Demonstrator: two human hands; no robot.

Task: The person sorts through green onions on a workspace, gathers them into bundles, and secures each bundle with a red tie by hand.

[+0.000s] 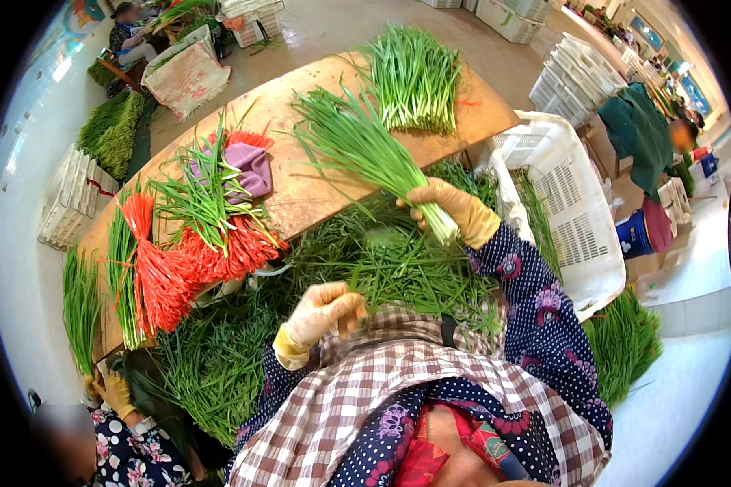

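My right hand (451, 207), in a yellowish glove, is wrapped round the pale stem ends of a bunch of chives (374, 146). The bunch's green leaves fan out to the upper left, over the table (317, 195). Close to my apron, my left hand (321, 318) is gloved too, its fingers curled in against the thumb. Whether anything is between those fingers I cannot make out. Loose chive leaves (414, 272) are heaped below and between my hands. Another pile of chives (414, 77) lies on the table's far right, stem ends toward me.
Red ties (150, 272), loose chives (211, 195) and a purple cloth (248, 170) lie on the table's left. A white crate (577, 211) stands at my right. At lower left, a co-worker's gloved hands (114, 390) hold chives. Stacked crates (577, 77) stand behind.
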